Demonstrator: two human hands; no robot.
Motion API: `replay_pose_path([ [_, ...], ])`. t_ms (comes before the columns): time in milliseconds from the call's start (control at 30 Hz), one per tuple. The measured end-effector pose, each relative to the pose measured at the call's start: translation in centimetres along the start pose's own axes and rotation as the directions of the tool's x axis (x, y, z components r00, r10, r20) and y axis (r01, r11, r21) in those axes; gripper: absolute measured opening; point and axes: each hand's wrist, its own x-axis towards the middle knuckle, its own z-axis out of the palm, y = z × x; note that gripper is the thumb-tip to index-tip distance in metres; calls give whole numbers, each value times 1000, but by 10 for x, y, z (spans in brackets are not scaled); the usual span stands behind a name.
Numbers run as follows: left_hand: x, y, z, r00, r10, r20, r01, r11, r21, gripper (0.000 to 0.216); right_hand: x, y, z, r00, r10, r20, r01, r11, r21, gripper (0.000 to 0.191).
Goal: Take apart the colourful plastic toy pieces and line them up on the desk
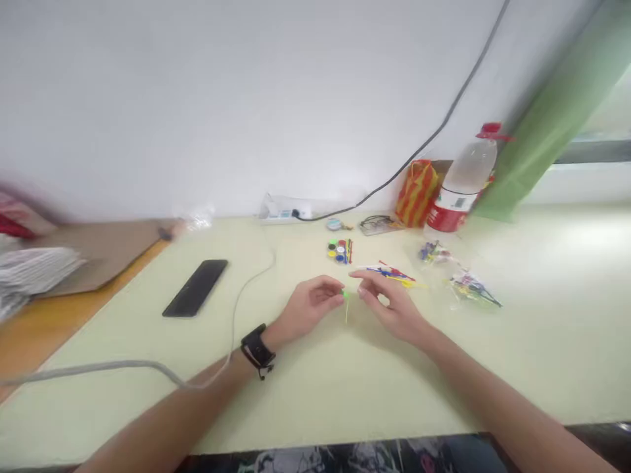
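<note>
No writing can be read anywhere: the red and white label on the plastic bottle (461,190) at the far right of the table (315,394) carries print that is too blurred to make out, and the power strip (286,209) shows no legible marks.

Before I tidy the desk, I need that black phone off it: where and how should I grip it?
Take the black phone by its two long edges near the middle, coming from above. It lies flat and slim on the table, with bare surface along both long sides, so fingers likely fit there.
</note>
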Motion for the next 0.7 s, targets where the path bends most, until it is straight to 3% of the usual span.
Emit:
replay_pose_path([
  [100,1,4,-1,999,-9,-33,8,1000,-19,28,-1,2,4,999,27,-29,-25,998,49,53],
  [167,1,5,-2,999,-22,-39,21,999,-42,28,-2,3,6,999,35,-28,-33,997,73,56],
  [300,2,6,-3,998,-48,-29,45,995,-89,30,-1,0,3,994,90,59,-96,991,98,21],
  [367,2,5,-4,998,-50,-39,46,995,-85,30,0,-2,-1,979,137,153,-159,976,149,50],
  [433,3,3,-3,997,-53,-47,49,996,-77,29,1,-4,-5,970,145,196,-185,960,210,61],
  [600,3,1,-2,999,-46,-27,44,996,-80,29,6,-8,-5,984,164,64,-175,943,283,42],
  [700,2,0,-1,999,-53,4,54,995,-87,29,7,-10,-2,984,170,56,-179,930,322,30],
])
